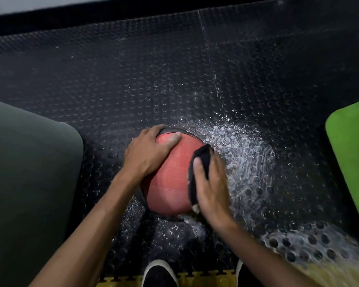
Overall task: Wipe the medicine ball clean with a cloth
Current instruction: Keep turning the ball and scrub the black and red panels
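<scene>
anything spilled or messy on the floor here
Yes: white speckled residue is scattered over the black studded rubber floor right of the red textured medicine ball, smeared in curved streaks. Powder or liquid, cannot tell. The right hand holds a black cloth against the ball.

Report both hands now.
Left hand: open, spread over the medicine ball.
Right hand: holding the black cloth against the ball.
</scene>
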